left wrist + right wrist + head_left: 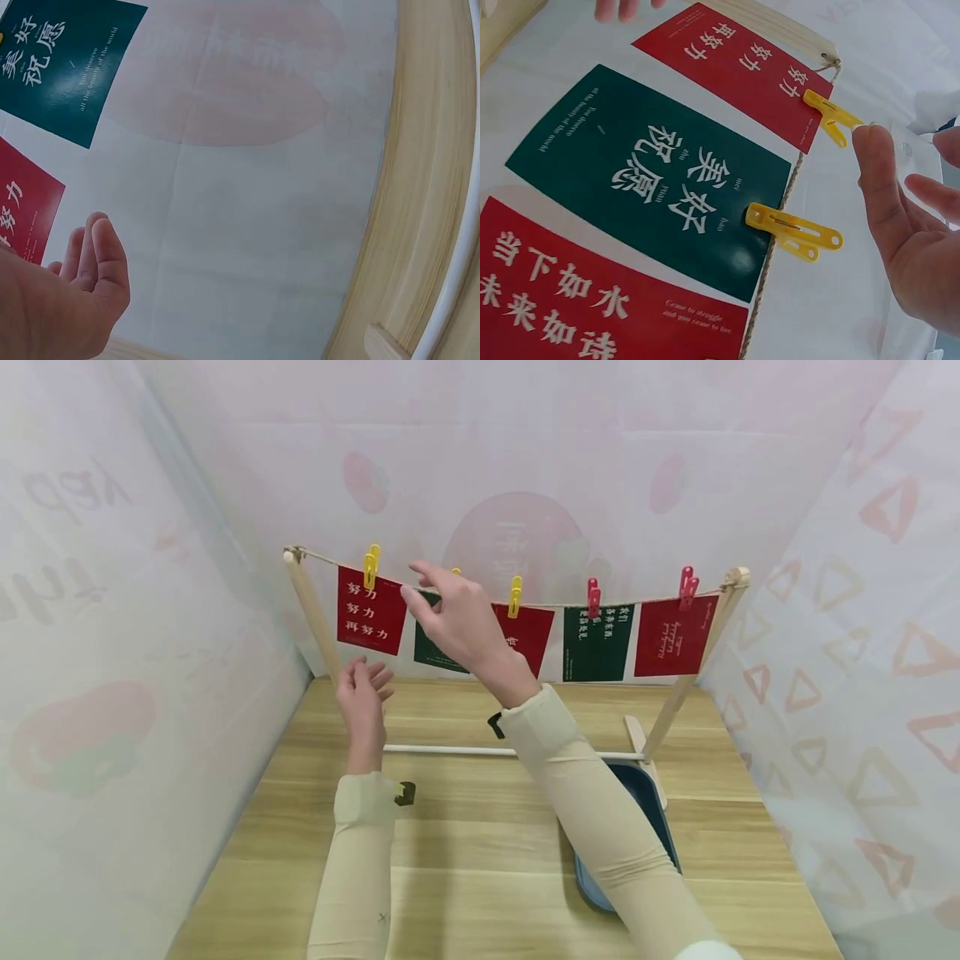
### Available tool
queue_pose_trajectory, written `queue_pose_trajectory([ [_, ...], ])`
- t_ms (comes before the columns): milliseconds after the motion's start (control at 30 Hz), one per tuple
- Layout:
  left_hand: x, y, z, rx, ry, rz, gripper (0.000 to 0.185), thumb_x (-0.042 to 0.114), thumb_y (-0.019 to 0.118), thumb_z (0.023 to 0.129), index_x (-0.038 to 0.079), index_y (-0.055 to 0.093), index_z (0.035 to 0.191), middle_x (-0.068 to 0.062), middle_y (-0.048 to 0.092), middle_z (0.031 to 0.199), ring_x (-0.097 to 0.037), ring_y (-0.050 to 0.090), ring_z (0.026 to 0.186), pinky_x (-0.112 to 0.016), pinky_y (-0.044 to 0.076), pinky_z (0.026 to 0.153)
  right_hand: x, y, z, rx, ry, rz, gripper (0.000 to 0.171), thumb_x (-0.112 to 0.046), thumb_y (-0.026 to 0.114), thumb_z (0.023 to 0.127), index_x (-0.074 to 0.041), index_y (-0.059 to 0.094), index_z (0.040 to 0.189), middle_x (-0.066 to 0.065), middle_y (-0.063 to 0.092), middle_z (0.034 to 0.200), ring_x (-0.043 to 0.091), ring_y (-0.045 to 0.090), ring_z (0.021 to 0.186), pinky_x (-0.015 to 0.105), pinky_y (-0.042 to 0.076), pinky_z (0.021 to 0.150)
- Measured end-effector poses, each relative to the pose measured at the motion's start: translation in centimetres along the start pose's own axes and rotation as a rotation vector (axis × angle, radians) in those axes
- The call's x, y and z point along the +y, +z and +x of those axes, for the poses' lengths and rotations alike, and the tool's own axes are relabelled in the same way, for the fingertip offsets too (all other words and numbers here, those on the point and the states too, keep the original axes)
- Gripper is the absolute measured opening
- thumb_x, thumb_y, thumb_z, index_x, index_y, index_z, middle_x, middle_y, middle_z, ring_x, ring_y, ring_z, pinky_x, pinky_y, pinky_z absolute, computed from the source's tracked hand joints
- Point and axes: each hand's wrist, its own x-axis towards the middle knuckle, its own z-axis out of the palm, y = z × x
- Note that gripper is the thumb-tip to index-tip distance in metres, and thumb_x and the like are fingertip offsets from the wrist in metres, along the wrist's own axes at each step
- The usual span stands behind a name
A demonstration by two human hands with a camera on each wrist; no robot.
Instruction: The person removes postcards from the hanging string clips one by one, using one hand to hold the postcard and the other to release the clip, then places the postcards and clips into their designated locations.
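Second card from the left end of the string, a dark green card [649,172], hangs from a yellow peg [793,231] clipped over the string [769,262]; in the head view the right hand covers most of this card and its peg. Right hand [457,620] raised at the string just beside that peg, fingers spread and straight, holding nothing; wrist view shows the fingertips [876,142] near the peg but apart from it. Left hand [363,697] lower, near the left post [313,618], palm turned inward, fingers loosely curved, empty. Left neighbour: red card [371,610] under another yellow peg [371,566] at the string's left end. To the right along the string: red card [528,635] with a yellow peg [514,596], green card [596,643] with a red peg [593,597], red card [673,637] with a red peg [686,585] by the right post [697,660]. White crossbar [450,749] joins the posts low down. Rack stands toward the far edge of the wooden bench [480,860]. Blue tray [652,797] sits toward the bench's right edge, partly under the right forearm. Pale patterned sheeting [112,610] walls three sides.
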Motion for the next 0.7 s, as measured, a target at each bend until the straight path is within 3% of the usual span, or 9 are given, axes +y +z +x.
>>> queue_pose_trajectory([
  [267,0.2,0.7,0.8,-0.010,-0.019,-0.103,0.043,0.040,0.042,0.104,0.018,0.046,0.141,-0.009,0.064,0.127,-0.023,0.066,0.112,-0.025,0.055,0.083,-0.9,0.3,2.4,-0.055,0.076,0.034,0.049,-0.028,0.060,0.098,-0.009,0.049,0.142,0.010,0.062,0.135,0.020,0.070,0.105,0.028,0.057,0.087],
  [500,0.8,1.1,1.1,0.016,-0.048,-0.157,0.042,0.039,0.045,0.103,0.019,0.046,0.140,-0.004,0.065,0.121,-0.022,0.067,0.109,-0.029,0.055,0.089,-1.5,0.5,3.8,-0.144,0.167,-0.021,0.054,-0.033,0.056,0.099,-0.010,0.043,0.147,0.007,0.058,0.141,0.018,0.059,0.124,0.030,0.050,0.102],
  [600,0.9,1.2,1.1,0.007,-0.049,-0.150,0.043,0.040,0.046,0.103,0.020,0.044,0.141,-0.003,0.064,0.124,-0.022,0.066,0.110,-0.030,0.054,0.093,-1.5,0.7,4.5,-0.191,0.198,-0.052,0.057,-0.037,0.055,0.100,-0.010,0.040,0.148,0.006,0.055,0.145,0.018,0.057,0.128,0.031,0.048,0.105],
  [700,0.9,1.3,1.2,0.002,-0.066,-0.169,0.046,0.043,0.046,0.102,0.021,0.043,0.143,-0.003,0.064,0.127,-0.022,0.065,0.113,-0.031,0.052,0.097,-1.2,1.2,5.1,-0.228,0.260,0.012,0.060,-0.039,0.054,0.100,-0.012,0.037,0.151,0.006,0.052,0.147,0.018,0.067,0.111,0.027,0.055,0.090],
])
